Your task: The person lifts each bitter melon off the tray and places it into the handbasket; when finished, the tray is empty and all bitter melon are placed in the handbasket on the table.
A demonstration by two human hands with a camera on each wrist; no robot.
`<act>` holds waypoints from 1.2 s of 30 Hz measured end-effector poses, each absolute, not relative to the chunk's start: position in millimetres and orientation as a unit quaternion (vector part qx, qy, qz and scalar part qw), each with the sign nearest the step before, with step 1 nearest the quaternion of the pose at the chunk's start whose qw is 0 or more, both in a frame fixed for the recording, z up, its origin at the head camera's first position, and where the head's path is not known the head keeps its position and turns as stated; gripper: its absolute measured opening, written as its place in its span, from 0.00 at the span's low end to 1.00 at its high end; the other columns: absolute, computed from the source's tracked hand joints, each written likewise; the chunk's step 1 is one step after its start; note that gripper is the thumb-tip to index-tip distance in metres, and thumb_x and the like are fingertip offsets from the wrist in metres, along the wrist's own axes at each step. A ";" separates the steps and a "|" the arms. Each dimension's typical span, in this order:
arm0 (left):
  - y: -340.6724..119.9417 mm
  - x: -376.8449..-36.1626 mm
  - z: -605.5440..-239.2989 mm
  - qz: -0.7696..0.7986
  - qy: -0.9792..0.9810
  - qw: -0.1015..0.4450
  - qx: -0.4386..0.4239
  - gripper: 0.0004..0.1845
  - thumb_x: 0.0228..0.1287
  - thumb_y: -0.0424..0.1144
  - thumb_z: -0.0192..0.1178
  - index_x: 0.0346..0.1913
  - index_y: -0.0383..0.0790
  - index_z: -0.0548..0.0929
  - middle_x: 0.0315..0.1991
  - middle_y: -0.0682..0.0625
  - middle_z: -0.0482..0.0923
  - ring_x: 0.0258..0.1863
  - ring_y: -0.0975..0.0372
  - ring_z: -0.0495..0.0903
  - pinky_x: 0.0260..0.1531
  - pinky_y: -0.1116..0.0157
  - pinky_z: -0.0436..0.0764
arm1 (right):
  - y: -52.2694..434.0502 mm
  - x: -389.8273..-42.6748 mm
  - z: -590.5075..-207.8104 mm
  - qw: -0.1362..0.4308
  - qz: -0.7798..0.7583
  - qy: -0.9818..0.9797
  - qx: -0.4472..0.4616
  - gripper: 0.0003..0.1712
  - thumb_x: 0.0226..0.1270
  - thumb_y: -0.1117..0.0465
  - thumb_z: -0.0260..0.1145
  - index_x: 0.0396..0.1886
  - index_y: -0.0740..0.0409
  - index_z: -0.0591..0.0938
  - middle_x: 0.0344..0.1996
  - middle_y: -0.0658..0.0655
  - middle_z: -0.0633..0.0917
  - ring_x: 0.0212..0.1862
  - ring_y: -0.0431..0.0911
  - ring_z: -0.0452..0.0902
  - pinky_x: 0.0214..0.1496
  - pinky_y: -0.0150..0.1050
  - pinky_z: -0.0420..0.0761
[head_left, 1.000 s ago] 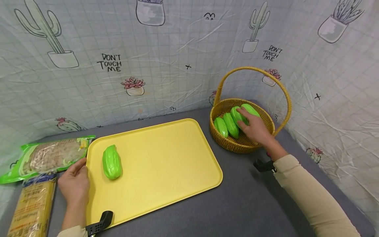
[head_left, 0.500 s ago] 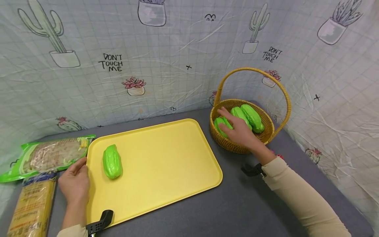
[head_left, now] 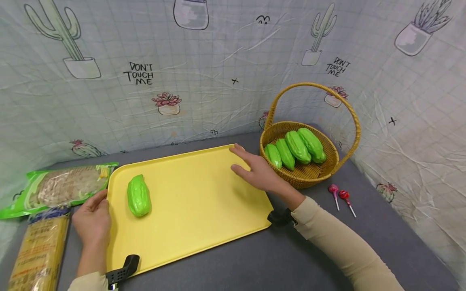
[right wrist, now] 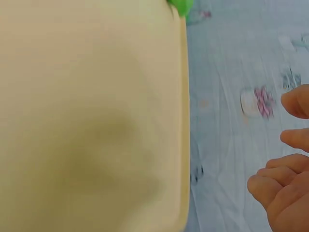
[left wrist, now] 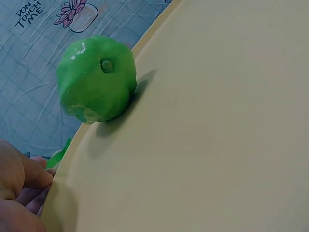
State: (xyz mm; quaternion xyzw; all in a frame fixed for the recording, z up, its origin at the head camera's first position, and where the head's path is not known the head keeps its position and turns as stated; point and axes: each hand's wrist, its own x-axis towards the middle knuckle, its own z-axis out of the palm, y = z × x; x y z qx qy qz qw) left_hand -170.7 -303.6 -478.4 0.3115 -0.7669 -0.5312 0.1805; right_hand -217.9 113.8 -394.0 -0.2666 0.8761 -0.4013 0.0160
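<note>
1. One large yellow tray point(head_left: 204, 202) lies flat on the grey table point(head_left: 298, 258) and takes most of the space in front of the person. I think it is placed in the middle so that both hands can reach it easily.
2. The basket point(head_left: 309, 178) with the tall handle stands just beside the right end of the tray. Four green gourds point(head_left: 297, 146) lie in it side by side, touching one another.
3. The left hand point(head_left: 92, 220) rests at the left edge of the tray with the fingers lightly bent on the rim. It seems to keep the tray from sliding.
4. The right hand point(head_left: 256, 171) hovers over the right part of the tray, near the basket. Its fingers are stretched and relaxed, and it holds nothing.
5. One green gourd point(head_left: 138, 195) lies alone on the left part of the tray, near the left hand but not touching it. It is bright green, shiny and bumpy, with a small stem dimple at the end, as the left wrist view point(left wrist: 96, 79) shows.
</note>
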 end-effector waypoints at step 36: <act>-300.7 -174.7 -475.1 -0.528 -0.767 0.191 0.311 0.20 0.76 0.34 0.52 0.65 0.42 0.82 0.64 0.46 0.81 0.55 0.76 0.80 0.58 0.76 0.79 | -77.7 -202.2 -429.3 0.167 -0.391 0.850 -0.312 0.38 0.79 0.45 0.57 0.82 0.50 0.59 0.81 0.60 0.57 0.81 0.46 0.54 0.80 0.38 0.64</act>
